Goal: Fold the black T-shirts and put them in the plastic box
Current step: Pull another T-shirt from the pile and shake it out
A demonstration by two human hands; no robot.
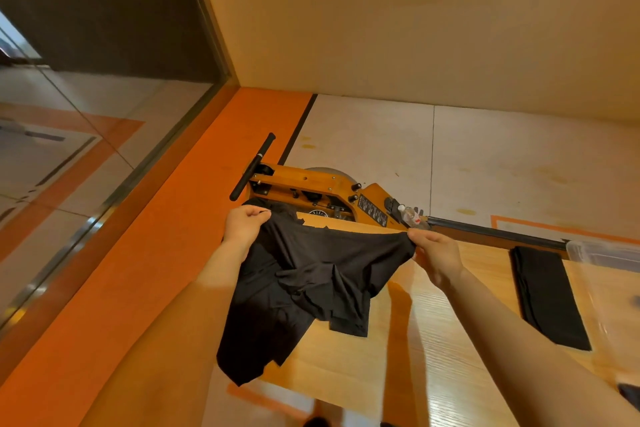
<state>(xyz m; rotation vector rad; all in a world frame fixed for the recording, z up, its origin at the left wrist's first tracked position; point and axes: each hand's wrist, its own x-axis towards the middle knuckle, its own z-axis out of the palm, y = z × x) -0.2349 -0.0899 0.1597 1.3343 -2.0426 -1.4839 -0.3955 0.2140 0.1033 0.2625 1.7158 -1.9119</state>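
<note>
A wooden table (433, 340) fills the lower right of the view, standing on a floor (485, 156) of pale tiles with a broad orange strip along a glass wall (86, 114) on the left. Behind the table's far edge sits a wooden rowing machine (311, 187) with a black handle and a dark rail running off to the right. A black T-shirt (304, 288) hangs in the air over the table's left edge, stretched between both hands and drooping in loose folds, its lower end falling past the table edge. A second black T-shirt (547, 295), folded into a long strip, lies flat on the table to the right, just beside the clear plastic box (602, 253) at the right edge. The left hand (246, 222) grips one upper corner of the hanging shirt with curled fingers. The right hand (436, 253) pinches the other upper corner between thumb and fingers. A small plastic bottle (410, 215) rests on the rowing machine.
</note>
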